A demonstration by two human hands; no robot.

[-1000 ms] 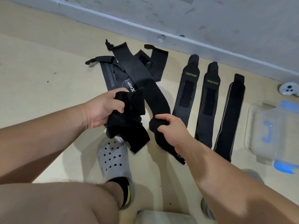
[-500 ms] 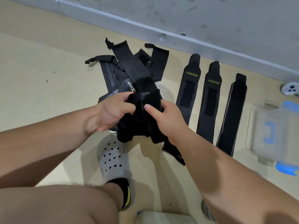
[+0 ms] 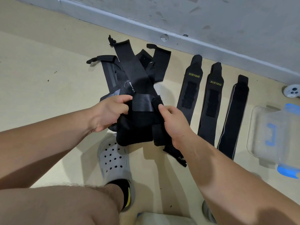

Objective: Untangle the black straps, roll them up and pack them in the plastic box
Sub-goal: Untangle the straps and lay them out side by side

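A tangled pile of black straps [image 3: 138, 73] lies on the beige floor in the middle. From it I hold up a bunched black strap [image 3: 139, 124]: my left hand [image 3: 108, 114] grips its left side, and my right hand [image 3: 173, 124] pinches its right edge, thumb on top. Three straightened black straps lie side by side to the right, two of them [image 3: 190, 88] [image 3: 211, 101] printed XUEYING, the third [image 3: 233, 117] with a pale edge. The clear plastic box [image 3: 266, 135] with blue clips sits at the far right.
A grey wall with a skirting board [image 3: 178, 34] runs along the back. My grey perforated clog [image 3: 113, 158] and bare leg fill the lower left. A small white round device [image 3: 292, 90] lies near the wall at right. A pale object [image 3: 162, 219] shows at the bottom edge.
My right hand moved from the lower end of a strap up to the bundle in my left hand. Both hands now hold the bunched strap, turned so a shiny band faces up.
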